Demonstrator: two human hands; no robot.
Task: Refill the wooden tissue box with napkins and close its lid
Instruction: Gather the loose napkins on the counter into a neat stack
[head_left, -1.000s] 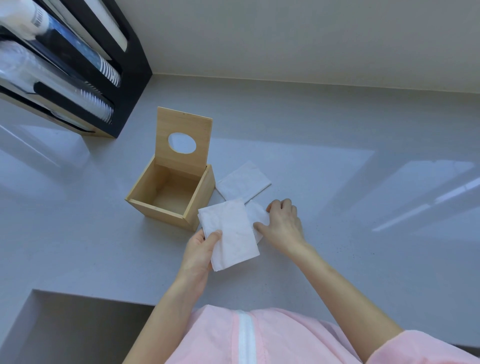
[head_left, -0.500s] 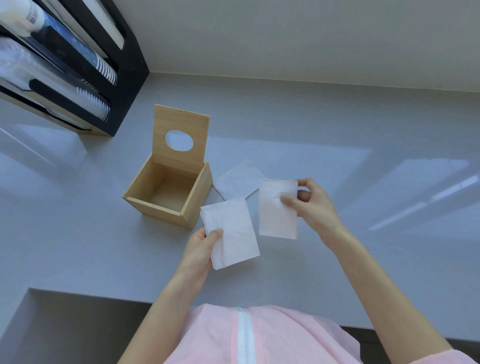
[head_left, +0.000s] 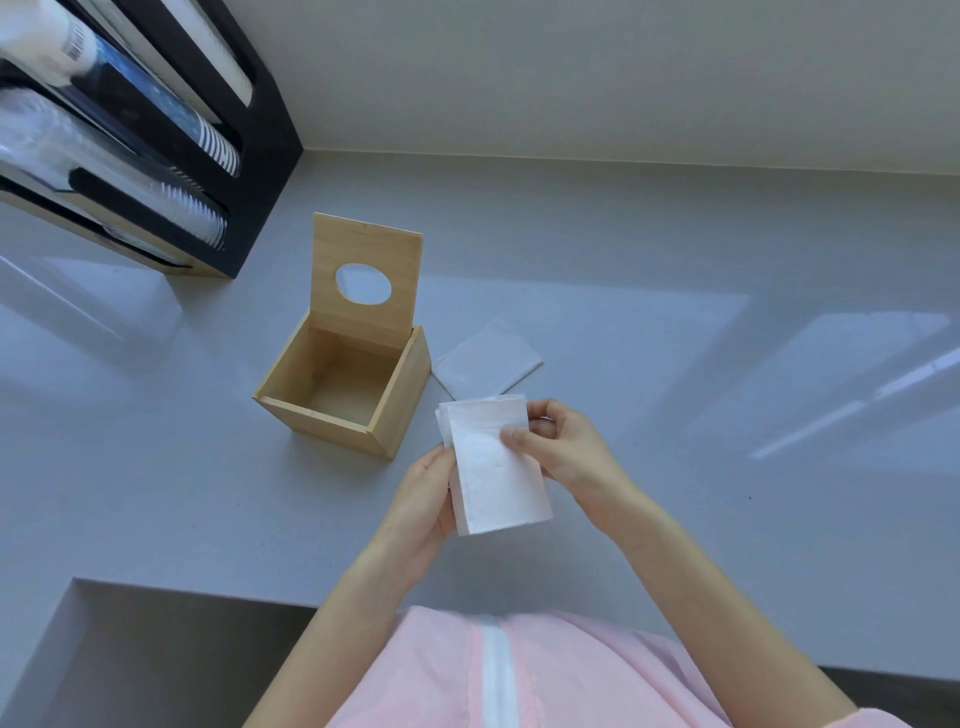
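Note:
The wooden tissue box (head_left: 382, 434) stands on the grey counter with nothing inside it. Its lid (head_left: 322, 270), with an oval hole, is tipped up at the back. Just right of the box, above the counter, both hands hold a small stack of white napkins (head_left: 496, 478). My left hand (head_left: 423, 496) grips the stack's left edge from below. My right hand (head_left: 558, 449) pinches the top napkin near its upper right edge. One more folded white napkin (head_left: 485, 358) lies flat on the counter behind the stack, beside the box.
A black rack (head_left: 260, 171) holding sleeves of stacked cups stands at the back left, close to the wall. The counter's front edge has a cut-out (head_left: 130, 649) at the lower left. A pink garment (head_left: 519, 675) fills the bottom middle.
My right hand lifted a second napkin off the counter and has brought it left onto the napkin held in my left hand. The box and the far napkin have not moved.

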